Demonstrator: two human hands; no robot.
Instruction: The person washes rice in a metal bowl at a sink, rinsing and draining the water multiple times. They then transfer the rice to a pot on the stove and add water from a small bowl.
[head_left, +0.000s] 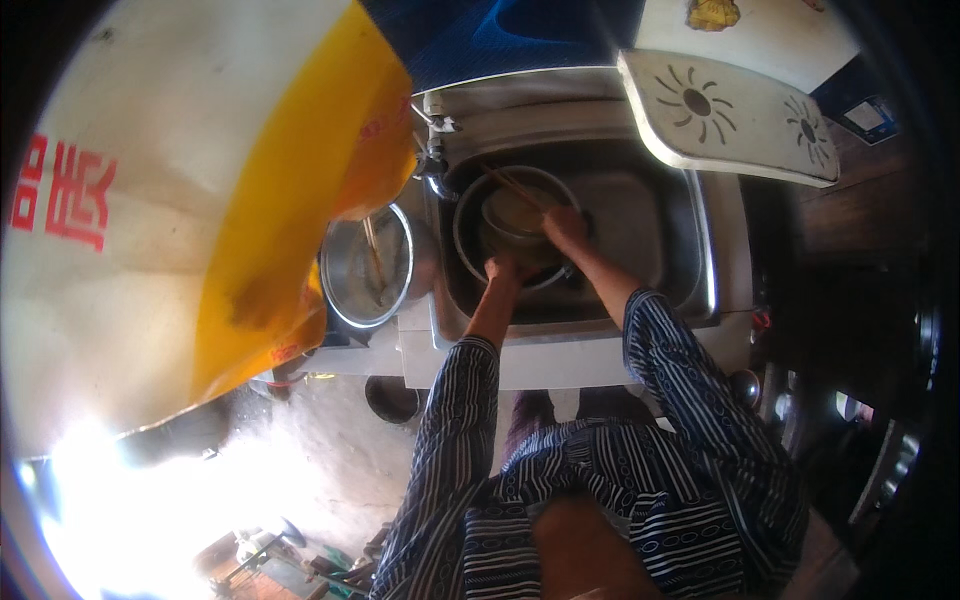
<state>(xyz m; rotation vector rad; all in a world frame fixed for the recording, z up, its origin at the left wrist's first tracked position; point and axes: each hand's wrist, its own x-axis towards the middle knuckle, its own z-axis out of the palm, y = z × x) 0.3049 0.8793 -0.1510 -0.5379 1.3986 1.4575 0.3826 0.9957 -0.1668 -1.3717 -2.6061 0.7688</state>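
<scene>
In the left part of a stainless steel sink (645, 232) sits a round metal basin (460, 244). Liquid seems to lie in it, and a smaller round bowl (491, 214) is inside. My right hand (564, 229) reaches over the basin's right side, closed around a pair of wooden chopsticks (514, 184) that slant up and left across the bowl. At the basin's near side is my left hand (506, 268), lowered inside the rim. Its fingers are blurred and partly hidden, so whether it grips anything is unclear.
Left of the sink stands a metal pot (346, 281) with chopsticks (373, 251) in it. A large white and yellow sack (262, 187) bearing writing fills the left side. The faucet (441, 184) rises behind the basin. A white slotted board (727, 112) overhangs the sink's back right corner.
</scene>
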